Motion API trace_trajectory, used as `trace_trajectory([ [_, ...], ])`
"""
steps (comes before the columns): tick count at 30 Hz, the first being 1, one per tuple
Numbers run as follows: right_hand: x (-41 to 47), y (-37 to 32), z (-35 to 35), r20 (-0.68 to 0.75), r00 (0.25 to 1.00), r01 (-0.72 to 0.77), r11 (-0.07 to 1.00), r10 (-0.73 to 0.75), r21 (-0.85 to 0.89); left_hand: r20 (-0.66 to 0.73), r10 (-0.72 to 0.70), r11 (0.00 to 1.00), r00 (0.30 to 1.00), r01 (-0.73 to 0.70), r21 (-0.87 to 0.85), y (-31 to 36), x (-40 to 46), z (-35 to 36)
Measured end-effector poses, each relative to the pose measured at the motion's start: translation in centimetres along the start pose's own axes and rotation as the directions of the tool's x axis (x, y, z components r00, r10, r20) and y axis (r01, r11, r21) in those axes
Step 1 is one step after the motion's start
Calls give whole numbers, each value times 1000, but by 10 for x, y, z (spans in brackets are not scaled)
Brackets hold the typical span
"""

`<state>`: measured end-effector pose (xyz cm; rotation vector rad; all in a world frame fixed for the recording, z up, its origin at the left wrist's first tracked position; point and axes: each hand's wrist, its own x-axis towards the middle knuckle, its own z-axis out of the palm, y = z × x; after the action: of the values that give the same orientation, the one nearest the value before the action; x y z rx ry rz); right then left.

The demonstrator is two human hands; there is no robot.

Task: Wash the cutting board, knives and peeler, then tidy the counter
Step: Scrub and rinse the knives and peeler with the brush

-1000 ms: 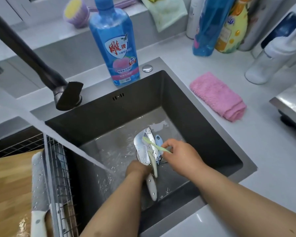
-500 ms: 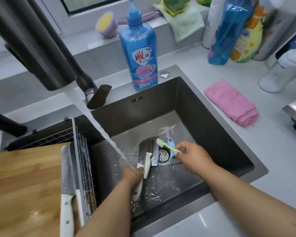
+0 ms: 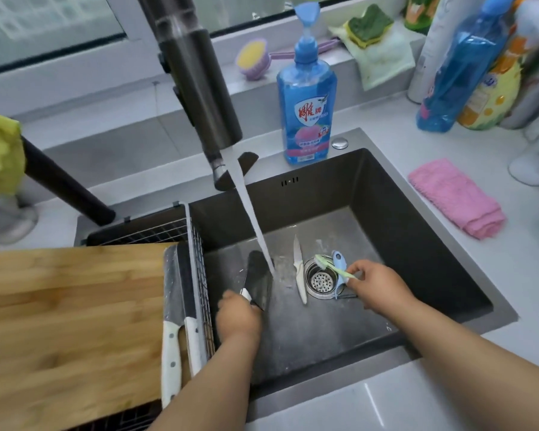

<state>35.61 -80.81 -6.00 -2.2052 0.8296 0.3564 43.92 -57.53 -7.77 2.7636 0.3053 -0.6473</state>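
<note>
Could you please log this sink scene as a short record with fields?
left hand: grips cleaver by its handle, blade under the water stream
right hand: pinches green brush
sink floor: small knife, blue peeler
cutting board: over the sink's left side, two white-handled knives at its edge

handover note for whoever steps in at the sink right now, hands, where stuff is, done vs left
Left hand: grips the dark cleaver by its handle, blade under the running water.
Right hand: pinches a green brush over the drain.
In the sink: small paring knife lying left of the drain, blue peeler on the drain's right.
Two white-handled knives lie on the wire rack beside the wooden cutting board.
Done: cannot tell which pieces are clean.
Left: finish the cleaver, then the paring knife and peeler, shut the tap, tidy the counter.
</note>
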Motion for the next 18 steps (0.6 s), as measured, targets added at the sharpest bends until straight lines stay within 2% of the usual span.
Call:
trace_trajectory([
  [3, -5, -4, -2, -12, 1000, 22, 1000, -22, -19, -55, 55, 997, 997, -52, 52, 4, -10, -8],
  [7, -19, -15, -3, -14, 996, 85, 996, -84, 18, -35, 109, 994, 993, -109, -15, 7, -20, -19],
  [10, -33, -24, 5, 96, 981, 167, 986, -166, -1, 53, 139, 965, 989, -123, -232, 4, -28, -24],
  [13, -42, -30, 14, 142, 961, 238, 971, -235, 1, 152, 111, 844, 982, -13, -536, 4, -44, -23],
  [16, -39, -35, 12, 105, 970, 222, 975, -219, -24, 231, 119, 769, 966, 57, -637, 3, -51, -19],
  [18, -37, -35, 4, 62, 981, 187, 978, -181, -93, 270, 125, 779, 955, 74, -622, 2, -51, -18],
])
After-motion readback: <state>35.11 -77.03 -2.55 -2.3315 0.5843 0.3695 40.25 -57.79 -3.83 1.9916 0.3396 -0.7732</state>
